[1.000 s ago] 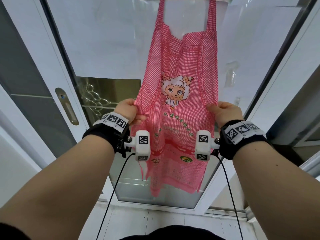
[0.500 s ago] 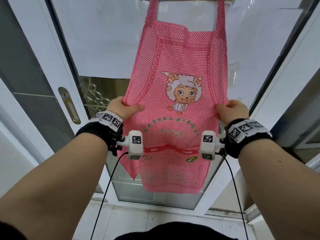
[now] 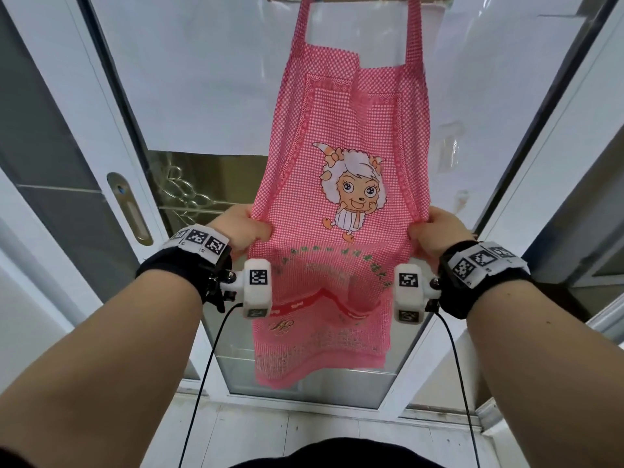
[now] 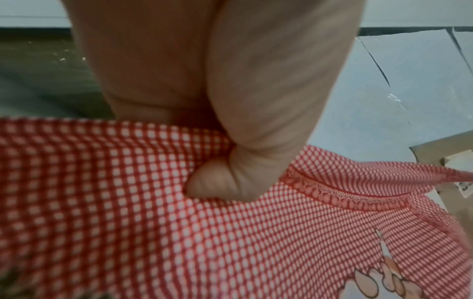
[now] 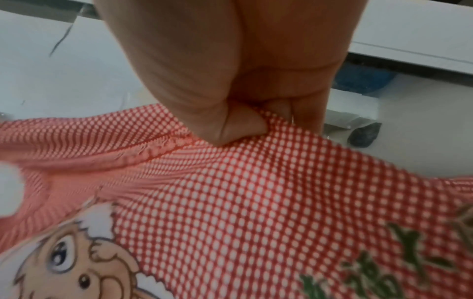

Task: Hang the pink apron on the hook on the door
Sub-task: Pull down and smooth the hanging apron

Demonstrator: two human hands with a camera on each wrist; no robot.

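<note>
Pink apron [image 3: 341, 211]: checked cloth with a cartoon sheep print, hanging in front of the glass door [image 3: 209, 79]; its two neck straps run up to the top edge of the head view, where the hook itself is cut off and cannot be seen.

Items, left to right:

- Door handle [image 3: 129, 209]: oval metal plate on the white frame, well apart from the cloth.
- Left hand [image 3: 241, 228]: grips the apron's left side edge at about waist height. The left wrist view shows the thumb [image 4: 220, 180] pressed onto the checked cloth, with the other fingers curled behind it, so the edge is pinched.
- Apron body: spread flat and taut between the two hands, print facing the person; the lower part hangs loose below the hands, its hem reaching down near the bottom of the door.
- Right hand [image 3: 435, 231]: grips the right side edge at the same height. The right wrist view shows the thumb [image 5: 238, 125] and curled fingers bunching the hem between them.

Status, as judged: the straps look to be bearing the apron's weight from above, so the hanging itself appears done or nearly so, though the catch on the hook is unconfirmed. What seems left is to finish straightening the cloth, let go of both edges and see that it hangs.
</note>
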